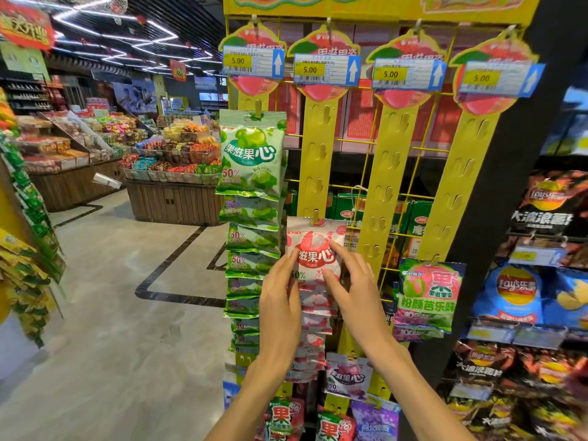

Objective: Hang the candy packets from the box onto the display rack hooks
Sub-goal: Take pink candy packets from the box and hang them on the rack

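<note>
— So, where's the candy packet (pixel 313 249) now?

— Centre of the frame, its top hole on a hook of the second yellow strip (pixel 318 160) of the display rack (pixel 413 198), topmost of a column of pink packets. I see my left hand (pixel 280 300) against its left edge, fingers (pixel 288 264) fairly straight. My right hand (pixel 353 281) touches its front, fingers loosely spread, not curled round it.

— And the neighbours?

— Green packets (pixel 253 160) fill the strip at left.

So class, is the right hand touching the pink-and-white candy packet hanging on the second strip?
Touching. The head view shows the right hand with fingertips resting on the front of the pink-and-white candy packet.
</note>
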Action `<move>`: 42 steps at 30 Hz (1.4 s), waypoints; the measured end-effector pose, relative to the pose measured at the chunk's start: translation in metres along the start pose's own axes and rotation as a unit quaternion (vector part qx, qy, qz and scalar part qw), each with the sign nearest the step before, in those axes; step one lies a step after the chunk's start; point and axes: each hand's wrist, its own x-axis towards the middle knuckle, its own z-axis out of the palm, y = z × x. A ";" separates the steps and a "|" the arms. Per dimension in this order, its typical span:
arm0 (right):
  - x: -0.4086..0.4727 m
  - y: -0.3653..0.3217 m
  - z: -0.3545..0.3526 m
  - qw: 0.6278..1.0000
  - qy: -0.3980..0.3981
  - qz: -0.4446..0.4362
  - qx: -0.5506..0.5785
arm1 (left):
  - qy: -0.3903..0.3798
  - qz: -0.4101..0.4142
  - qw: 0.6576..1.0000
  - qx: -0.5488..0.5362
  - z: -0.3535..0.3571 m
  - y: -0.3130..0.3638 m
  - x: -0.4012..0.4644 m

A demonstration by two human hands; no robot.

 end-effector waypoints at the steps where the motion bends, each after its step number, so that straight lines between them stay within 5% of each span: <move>1: -0.001 0.001 0.000 1.000 -0.006 -0.002 0.002 | -0.003 0.005 1.000 0.008 0.000 0.000 -0.003; 14: -0.054 0.013 -0.020 0.995 -0.072 0.027 -0.061 | -0.053 0.045 0.987 0.142 -0.012 -0.022 -0.059; 24: -0.144 0.107 -0.076 0.943 -0.192 0.021 -0.271 | -0.222 0.090 0.915 0.324 0.045 -0.022 -0.142; 30: -0.226 0.175 -0.168 0.898 -0.282 0.094 -0.325 | -0.335 0.085 0.875 0.339 0.130 0.018 -0.226; 42: -0.409 0.281 -0.404 0.864 -0.239 0.301 -0.325 | -0.527 0.181 0.788 0.263 0.349 0.151 -0.389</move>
